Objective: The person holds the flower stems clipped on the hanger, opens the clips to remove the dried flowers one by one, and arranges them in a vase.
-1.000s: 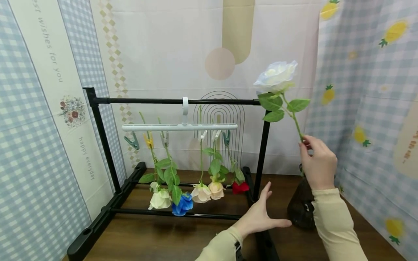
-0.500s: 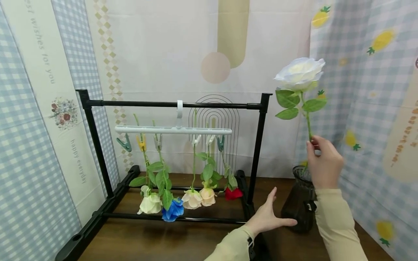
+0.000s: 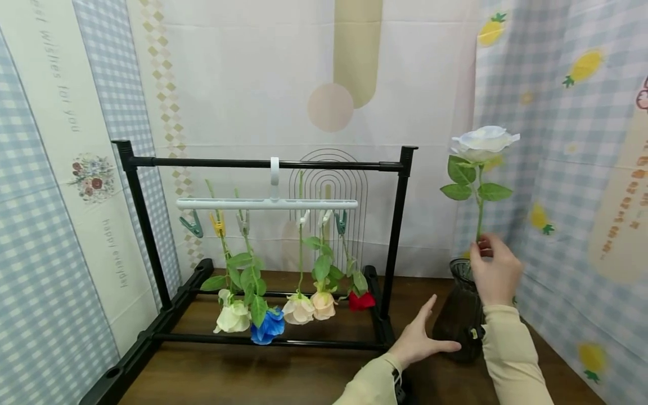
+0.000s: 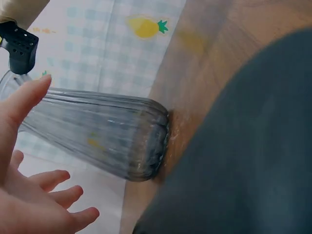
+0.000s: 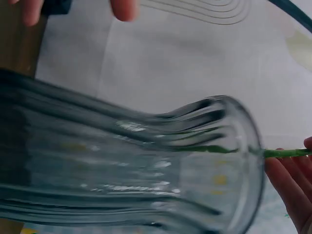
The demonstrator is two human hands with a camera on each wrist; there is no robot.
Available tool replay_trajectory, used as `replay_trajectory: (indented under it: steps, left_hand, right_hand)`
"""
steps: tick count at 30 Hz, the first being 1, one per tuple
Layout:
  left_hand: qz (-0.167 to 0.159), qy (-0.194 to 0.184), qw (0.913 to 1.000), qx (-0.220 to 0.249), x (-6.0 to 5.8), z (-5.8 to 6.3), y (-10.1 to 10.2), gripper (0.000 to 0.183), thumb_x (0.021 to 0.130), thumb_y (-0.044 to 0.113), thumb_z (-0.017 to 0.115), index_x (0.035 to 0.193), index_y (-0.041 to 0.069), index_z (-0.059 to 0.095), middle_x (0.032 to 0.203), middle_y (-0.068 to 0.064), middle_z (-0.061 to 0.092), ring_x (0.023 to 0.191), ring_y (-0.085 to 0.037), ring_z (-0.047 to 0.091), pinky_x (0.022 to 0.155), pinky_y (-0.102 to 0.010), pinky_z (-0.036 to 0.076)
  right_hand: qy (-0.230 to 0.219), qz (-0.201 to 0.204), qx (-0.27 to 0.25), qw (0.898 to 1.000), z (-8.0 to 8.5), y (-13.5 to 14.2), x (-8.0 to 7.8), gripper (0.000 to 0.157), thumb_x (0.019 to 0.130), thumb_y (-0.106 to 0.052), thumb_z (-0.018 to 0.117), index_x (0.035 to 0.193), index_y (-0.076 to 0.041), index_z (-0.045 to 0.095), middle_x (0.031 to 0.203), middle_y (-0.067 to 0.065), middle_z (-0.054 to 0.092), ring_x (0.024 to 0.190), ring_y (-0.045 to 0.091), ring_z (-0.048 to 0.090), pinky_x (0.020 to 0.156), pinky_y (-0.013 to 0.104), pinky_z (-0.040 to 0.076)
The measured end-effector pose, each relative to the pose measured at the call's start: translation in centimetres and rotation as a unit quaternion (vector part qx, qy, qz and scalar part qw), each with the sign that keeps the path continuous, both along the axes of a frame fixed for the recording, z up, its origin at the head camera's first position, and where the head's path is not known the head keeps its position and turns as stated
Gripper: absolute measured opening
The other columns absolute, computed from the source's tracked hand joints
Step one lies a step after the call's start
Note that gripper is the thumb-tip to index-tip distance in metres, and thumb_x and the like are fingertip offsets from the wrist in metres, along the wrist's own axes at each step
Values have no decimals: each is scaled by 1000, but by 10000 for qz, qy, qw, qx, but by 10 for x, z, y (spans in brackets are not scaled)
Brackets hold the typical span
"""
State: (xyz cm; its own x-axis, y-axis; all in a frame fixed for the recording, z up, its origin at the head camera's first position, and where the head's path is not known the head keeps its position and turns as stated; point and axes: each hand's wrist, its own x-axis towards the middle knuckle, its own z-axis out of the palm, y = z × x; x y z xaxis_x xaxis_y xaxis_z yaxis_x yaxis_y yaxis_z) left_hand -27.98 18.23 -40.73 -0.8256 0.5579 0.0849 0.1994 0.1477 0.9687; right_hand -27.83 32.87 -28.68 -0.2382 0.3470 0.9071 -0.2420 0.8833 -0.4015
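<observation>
A white artificial rose (image 3: 483,145) stands upright in the head view, its green stem pinched between thumb and fingers of my right hand (image 3: 496,273). The lower end of that stem (image 5: 209,148) is inside the neck of a dark, ribbed glass vase (image 3: 458,320), as the right wrist view shows. My left hand (image 3: 417,337) is spread just left of the vase, thumb and fingers apart, holding nothing. In the left wrist view the vase (image 4: 107,131) appears beyond that hand's fingers; whether they touch the glass I cannot tell.
A black rack (image 3: 263,164) carries a pale hanger (image 3: 268,203) with several clips. Upside-down roses hang from it: a cream one (image 3: 233,316), a blue one (image 3: 267,326), two peach ones (image 3: 297,309) and a red one (image 3: 361,301). One green clip (image 3: 191,225) holds no flower.
My right hand has moved the white rose rightward, then down, so its stem sits lower in the vase. The left hand keeps its spread pose near the vase. The head view has shifted slightly.
</observation>
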Motion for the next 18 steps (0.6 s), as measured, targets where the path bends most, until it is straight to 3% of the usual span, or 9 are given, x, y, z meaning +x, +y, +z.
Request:
replay_trajectory:
  steps: [3,5,6,11,14,16,18]
  left_hand:
    - [153,38,9999,-27,-2,-1,9,90,76,27,82,139,61,27,152,14,38,139,-23,43,103,-50,43]
    - [269,81,9996,-20,-3,-1,16,91,75,26,84,140,59,29,152,17,37,139,-23,43,104,-48,43]
    - [323,90,9994,-5,-4,-1,19,91,74,26,84,140,58,29,151,18,38,139,-22,43,104,-47,43]
    - [434,498,9977,-172,-11,3,36,92,74,23,84,145,47,32,151,14,40,137,-19,45,103,-40,44]
    - [543,712,9955,-316,-13,5,45,92,74,19,84,147,42,33,150,13,42,136,-17,46,102,-37,46]
    - [627,727,9949,-314,-13,4,50,91,74,17,83,147,41,34,150,12,42,135,-17,47,101,-36,47]
    - [691,739,9944,-290,-13,3,55,90,75,16,83,147,40,35,150,12,42,136,-16,46,101,-35,46]
  right_hand:
    - [-184,-81,37,9998,-6,3,-4,14,87,-6,65,97,4,68,85,21,71,68,10,64,64,4,30]
    - [-294,-117,52,9995,-9,6,-6,14,87,-6,65,98,3,67,85,21,71,71,32,66,65,5,29]
    - [-340,-111,44,9993,-10,7,-7,15,87,-6,64,98,4,67,85,21,71,72,35,67,65,4,29]
    - [-468,-63,134,9988,-17,13,-11,15,87,-4,66,100,4,67,84,23,71,70,36,67,64,10,35]
    - [-628,-12,252,9977,-20,14,-10,15,87,-4,66,100,4,67,83,23,70,67,36,66,61,31,49]
    - [-739,-14,307,9968,-23,15,-11,14,88,-3,65,99,4,67,81,23,70,66,36,66,60,47,50]
    - [-824,-16,355,9960,-25,16,-11,13,88,-3,65,99,4,66,80,23,70,64,36,65,60,54,50]
